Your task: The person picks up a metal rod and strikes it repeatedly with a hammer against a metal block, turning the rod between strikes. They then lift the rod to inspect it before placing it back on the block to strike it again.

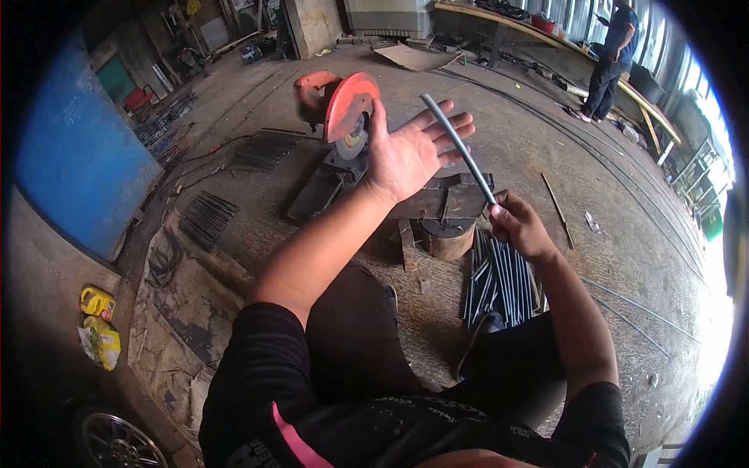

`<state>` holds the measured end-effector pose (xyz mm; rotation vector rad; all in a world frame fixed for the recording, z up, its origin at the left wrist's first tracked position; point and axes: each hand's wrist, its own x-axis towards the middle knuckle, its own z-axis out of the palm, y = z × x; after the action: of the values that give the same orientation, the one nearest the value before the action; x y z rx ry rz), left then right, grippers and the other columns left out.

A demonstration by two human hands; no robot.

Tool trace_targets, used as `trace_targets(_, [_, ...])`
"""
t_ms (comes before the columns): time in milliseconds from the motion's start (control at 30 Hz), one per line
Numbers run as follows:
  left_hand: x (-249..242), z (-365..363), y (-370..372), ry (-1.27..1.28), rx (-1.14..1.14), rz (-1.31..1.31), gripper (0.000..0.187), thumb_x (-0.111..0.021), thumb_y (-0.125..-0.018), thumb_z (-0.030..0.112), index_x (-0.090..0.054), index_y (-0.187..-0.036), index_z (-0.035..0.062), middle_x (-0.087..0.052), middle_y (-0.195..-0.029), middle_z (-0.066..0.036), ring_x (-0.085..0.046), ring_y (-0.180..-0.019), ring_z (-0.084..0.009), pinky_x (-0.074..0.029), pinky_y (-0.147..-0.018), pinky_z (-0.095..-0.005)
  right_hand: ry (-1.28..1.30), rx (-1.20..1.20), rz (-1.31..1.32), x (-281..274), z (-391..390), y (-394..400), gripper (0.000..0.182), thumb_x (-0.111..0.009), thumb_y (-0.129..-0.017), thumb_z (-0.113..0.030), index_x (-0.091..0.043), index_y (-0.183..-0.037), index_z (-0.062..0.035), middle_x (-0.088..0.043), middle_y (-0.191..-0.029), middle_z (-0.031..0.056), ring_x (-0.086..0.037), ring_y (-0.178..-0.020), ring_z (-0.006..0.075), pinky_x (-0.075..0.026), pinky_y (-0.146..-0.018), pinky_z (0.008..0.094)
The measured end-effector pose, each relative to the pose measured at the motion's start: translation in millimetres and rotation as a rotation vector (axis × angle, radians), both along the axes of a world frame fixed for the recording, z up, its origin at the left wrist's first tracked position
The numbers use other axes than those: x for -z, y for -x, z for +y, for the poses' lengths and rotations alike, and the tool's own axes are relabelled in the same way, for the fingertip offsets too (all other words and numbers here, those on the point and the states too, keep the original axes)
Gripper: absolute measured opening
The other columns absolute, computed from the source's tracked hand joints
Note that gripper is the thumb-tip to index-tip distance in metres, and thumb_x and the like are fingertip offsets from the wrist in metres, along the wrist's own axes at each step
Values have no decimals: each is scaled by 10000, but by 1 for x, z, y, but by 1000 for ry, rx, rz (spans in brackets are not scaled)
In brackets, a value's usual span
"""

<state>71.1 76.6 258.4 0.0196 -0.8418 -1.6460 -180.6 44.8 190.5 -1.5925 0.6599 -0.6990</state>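
Observation:
My right hand [519, 225] pinches the lower end of a short grey metal rod [460, 148], which slants up to the left. The rod's upper part lies in front of the fingers of my left hand [413, 152], whose palm faces up with the fingers spread. Just left of that hand is a cut-off saw with a red guard [353, 101] and a round disc [353, 139]. Below my hands, a dark metal piece [441, 201] rests on a wooden stump [449, 240]. Many cut rods [507, 281] lie in a pile on the floor near my foot.
Dark rods lie in a bundle [209, 220] at the left, near a blue panel [86, 140]. Long rods [640, 312] stretch over the floor at the right. A person [612, 62] stands by a long bench [546, 35] at the back right.

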Motion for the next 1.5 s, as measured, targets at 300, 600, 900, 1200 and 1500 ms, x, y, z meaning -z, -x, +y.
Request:
trace_targets(300, [0,-6,-14,-34,-94,37,1062,-266,-804,821,-368,-1358,-79,-350,-1423,-309,-296,-1368,-410,-232,-1132,-517,-335,-260,-88,41,16,-16,263,-515,-977,-326,-536,-951,-66,-526,-761,22,-501,-655,121,-415,-596,253])
trace_targets(600, [12,-3,-7,-105,12,-85,1127,-251,-774,859,-393,-1322,-116,-377,-1390,-338,-344,-1341,-419,-264,-1119,-507,-546,-367,-26,81,23,-28,319,-502,-982,-335,-558,-1020,-23,-553,-818,42,-553,-767,167,-458,-780,325])
trace_targets(900, [28,-3,10,-73,75,-253,1151,-215,-747,889,-392,-1358,-70,-431,-1367,-304,-418,-1304,-383,-305,-1098,-476,-162,-191,196,103,28,-30,306,-466,-999,-233,-545,-1110,42,-588,-892,58,-609,-829,162,-496,-814,323])
trace_targets(1200, [31,-10,5,-86,-5,-299,1146,-249,-744,887,-343,-1403,-46,-413,-1365,-332,-387,-1318,-402,-297,-1098,-493,-159,-128,128,114,24,-26,241,-485,-979,-168,-484,-1125,23,-574,-842,52,-586,-776,146,-495,-752,321])
trace_targets(1500, [47,-30,-20,-191,-222,-155,1090,-306,-806,816,57,-1490,48,-333,-1380,-386,-346,-1317,-467,-249,-1102,-559,-190,-224,-16,18,43,-29,212,-511,-973,-204,-539,-1096,-33,-551,-860,21,-530,-842,130,-427,-775,282])
